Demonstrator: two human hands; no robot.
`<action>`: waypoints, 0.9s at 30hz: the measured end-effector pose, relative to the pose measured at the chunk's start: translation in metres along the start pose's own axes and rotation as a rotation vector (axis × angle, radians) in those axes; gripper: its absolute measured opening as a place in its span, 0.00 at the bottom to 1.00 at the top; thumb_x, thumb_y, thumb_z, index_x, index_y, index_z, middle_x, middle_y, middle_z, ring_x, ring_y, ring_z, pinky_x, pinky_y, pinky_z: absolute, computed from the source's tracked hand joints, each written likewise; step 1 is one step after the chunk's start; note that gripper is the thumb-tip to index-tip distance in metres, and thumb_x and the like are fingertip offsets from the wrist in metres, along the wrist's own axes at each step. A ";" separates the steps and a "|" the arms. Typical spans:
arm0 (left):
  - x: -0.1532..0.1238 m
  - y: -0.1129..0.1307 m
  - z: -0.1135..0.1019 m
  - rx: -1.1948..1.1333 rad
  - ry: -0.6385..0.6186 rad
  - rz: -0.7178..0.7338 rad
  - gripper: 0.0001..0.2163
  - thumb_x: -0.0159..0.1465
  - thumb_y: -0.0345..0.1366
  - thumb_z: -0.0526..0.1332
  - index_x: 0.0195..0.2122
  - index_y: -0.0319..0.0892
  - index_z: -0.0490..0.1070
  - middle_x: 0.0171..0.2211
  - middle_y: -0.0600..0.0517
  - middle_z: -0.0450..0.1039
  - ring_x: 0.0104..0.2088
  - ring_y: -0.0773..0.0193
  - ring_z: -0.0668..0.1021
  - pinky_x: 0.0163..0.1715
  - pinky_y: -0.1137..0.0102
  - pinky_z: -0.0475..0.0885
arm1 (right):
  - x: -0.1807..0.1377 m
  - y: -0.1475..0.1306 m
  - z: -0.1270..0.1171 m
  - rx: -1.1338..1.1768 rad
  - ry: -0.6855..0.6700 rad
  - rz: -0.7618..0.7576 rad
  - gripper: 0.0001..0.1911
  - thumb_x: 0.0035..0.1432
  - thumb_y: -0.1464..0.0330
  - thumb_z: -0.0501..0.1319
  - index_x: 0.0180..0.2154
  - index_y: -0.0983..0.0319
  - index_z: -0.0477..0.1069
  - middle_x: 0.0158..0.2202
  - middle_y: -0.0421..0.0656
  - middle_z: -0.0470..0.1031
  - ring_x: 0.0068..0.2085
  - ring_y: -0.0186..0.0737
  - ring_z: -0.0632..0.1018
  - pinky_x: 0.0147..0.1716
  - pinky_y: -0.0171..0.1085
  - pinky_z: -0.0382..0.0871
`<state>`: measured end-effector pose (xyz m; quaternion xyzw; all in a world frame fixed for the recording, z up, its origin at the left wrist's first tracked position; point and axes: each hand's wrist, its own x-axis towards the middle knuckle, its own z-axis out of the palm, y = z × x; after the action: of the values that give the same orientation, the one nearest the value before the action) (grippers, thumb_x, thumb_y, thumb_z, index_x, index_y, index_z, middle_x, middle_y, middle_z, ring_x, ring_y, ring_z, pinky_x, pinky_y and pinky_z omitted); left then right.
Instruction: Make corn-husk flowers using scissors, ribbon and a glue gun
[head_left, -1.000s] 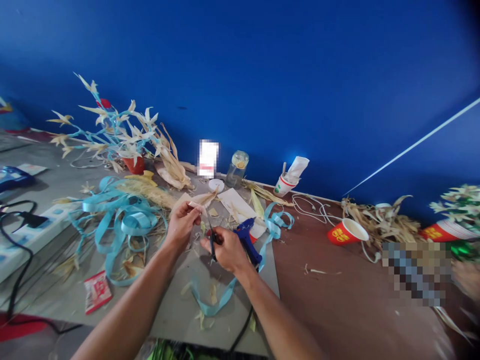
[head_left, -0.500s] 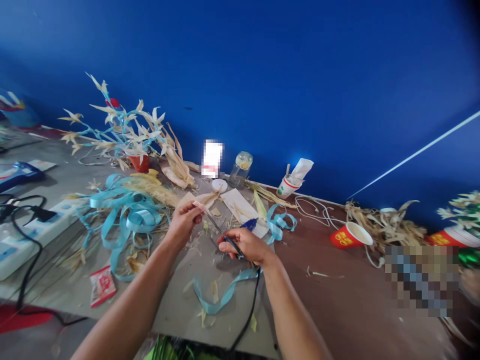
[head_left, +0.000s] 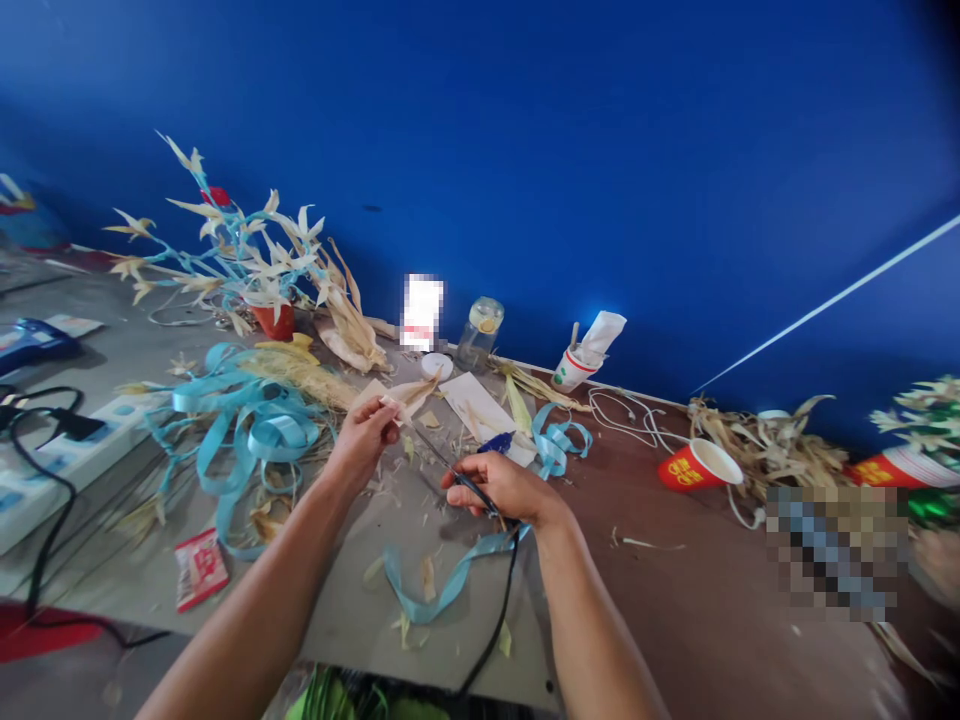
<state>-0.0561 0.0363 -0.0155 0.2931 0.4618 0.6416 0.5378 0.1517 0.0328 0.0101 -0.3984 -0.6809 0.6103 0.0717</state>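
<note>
My left hand [head_left: 365, 437] pinches a pale dry corn-husk piece [head_left: 409, 394] above the grey table mat [head_left: 352, 580]. My right hand [head_left: 504, 487] is closed round the handles of dark scissors [head_left: 444, 462], whose blades point up-left toward the husk in my left hand. A blue glue gun [head_left: 496, 442] lies just behind my right hand, mostly hidden by it. A light blue ribbon strip [head_left: 442, 578] curls on the mat below my right wrist.
A heap of light blue ribbon [head_left: 247, 425] lies left, with a husk-flower arrangement in a red pot [head_left: 271, 320] behind. A glass jar [head_left: 480, 335], a paper cup [head_left: 574, 368], red cups [head_left: 694, 465], white cable [head_left: 626, 415] and a power strip [head_left: 45, 470] surround the work spot.
My right hand swung right and lowered, tilting the scissors from upright to a slant toward the husk. The glue gun is now mostly hidden behind that hand.
</note>
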 end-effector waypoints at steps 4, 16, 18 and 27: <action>-0.001 -0.002 -0.001 0.062 -0.024 0.037 0.12 0.49 0.39 0.66 0.22 0.38 0.65 0.18 0.58 0.62 0.16 0.76 0.63 0.18 0.77 0.54 | 0.001 0.002 -0.001 -0.011 -0.001 0.001 0.20 0.46 0.56 0.65 0.36 0.65 0.71 0.23 0.37 0.68 0.22 0.28 0.65 0.22 0.28 0.56; 0.002 -0.010 -0.004 0.185 -0.077 0.132 0.10 0.53 0.39 0.64 0.23 0.38 0.67 0.20 0.58 0.64 0.17 0.76 0.62 0.18 0.76 0.54 | 0.001 -0.001 0.000 -0.020 -0.017 0.022 0.21 0.46 0.55 0.66 0.36 0.65 0.71 0.19 0.34 0.65 0.21 0.27 0.64 0.20 0.28 0.54; 0.001 -0.010 -0.004 0.178 -0.082 0.128 0.10 0.52 0.40 0.64 0.23 0.38 0.67 0.20 0.58 0.65 0.17 0.76 0.63 0.18 0.76 0.55 | 0.002 0.000 0.000 -0.026 -0.013 0.024 0.21 0.46 0.55 0.65 0.36 0.65 0.71 0.19 0.34 0.64 0.21 0.27 0.63 0.20 0.28 0.53; 0.000 -0.007 -0.003 0.163 -0.075 0.101 0.10 0.51 0.39 0.65 0.22 0.38 0.67 0.18 0.57 0.62 0.17 0.75 0.62 0.18 0.76 0.53 | 0.002 0.001 0.000 -0.016 -0.019 0.013 0.22 0.46 0.54 0.65 0.35 0.65 0.72 0.18 0.34 0.64 0.20 0.27 0.61 0.19 0.28 0.51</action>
<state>-0.0558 0.0349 -0.0230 0.3823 0.4766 0.6168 0.4962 0.1507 0.0337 0.0084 -0.3978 -0.6837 0.6091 0.0581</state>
